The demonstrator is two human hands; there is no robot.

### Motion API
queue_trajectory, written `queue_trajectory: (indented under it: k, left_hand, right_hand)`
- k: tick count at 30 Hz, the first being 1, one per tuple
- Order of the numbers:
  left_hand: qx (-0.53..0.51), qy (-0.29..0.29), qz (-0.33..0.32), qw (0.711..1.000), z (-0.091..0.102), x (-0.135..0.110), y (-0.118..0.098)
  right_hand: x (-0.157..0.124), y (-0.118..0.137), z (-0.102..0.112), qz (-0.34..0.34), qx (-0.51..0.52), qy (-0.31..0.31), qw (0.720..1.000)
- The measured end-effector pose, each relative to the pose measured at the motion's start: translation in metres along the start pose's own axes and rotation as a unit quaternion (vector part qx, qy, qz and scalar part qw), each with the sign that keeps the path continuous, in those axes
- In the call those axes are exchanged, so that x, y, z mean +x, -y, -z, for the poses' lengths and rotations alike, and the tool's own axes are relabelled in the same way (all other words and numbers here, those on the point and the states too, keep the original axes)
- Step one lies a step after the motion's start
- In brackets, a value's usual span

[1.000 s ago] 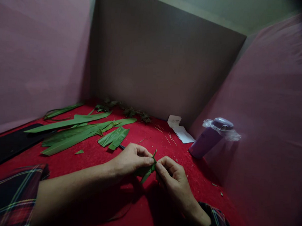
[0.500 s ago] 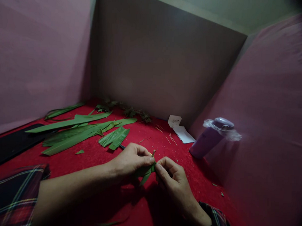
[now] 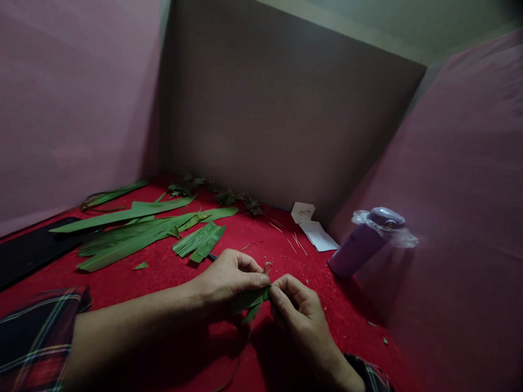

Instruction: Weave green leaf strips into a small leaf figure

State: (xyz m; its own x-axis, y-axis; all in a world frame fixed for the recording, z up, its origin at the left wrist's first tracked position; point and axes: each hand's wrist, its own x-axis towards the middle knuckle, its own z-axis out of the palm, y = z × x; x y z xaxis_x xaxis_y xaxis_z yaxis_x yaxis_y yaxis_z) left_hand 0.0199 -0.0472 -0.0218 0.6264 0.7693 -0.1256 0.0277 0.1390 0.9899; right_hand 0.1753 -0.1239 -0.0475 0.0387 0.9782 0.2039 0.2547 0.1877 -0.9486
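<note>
Item: green leaf strip [image 3: 249,301], light, pliant, probably tears easily. My left hand [image 3: 225,278] and right hand [image 3: 302,313] both pinch its folded middle.

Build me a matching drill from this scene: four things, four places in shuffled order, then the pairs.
1. leaf strip
2. purple bottle
3. white paper slips
4. long leaves

A. near the back wall, left of the purple bottle
B. spread on the red cloth, left side
C. pinched between left hand and right hand
D. far right, by the pink wall

Pairs: 1-C, 2-D, 3-A, 4-B
</note>
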Motion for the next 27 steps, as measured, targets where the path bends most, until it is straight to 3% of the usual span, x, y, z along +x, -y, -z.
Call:
queue_trajectory:
  k: [5,14,24,27]
  left_hand:
    - [-0.009,0.029,0.01,0.999,-0.001,-0.001,-0.004]
    - [-0.044,-0.011,-0.003,0.999,-0.002,0.0,-0.004]
    - [-0.058,0.007,0.0,0.998,-0.007,-0.002,-0.001]
    - [-0.017,0.016,-0.007,1.0,0.0,0.001,-0.007]
  right_hand:
    - [0.003,-0.003,0.0,-0.006,0.009,-0.003,1.0]
    - [0.007,-0.006,-0.002,0.002,0.019,0.01,1.0]
    - [0.008,-0.006,-0.004,-0.015,0.042,-0.003,0.999]
    - [0.008,-0.004,-0.004,-0.021,0.052,-0.006,0.998]
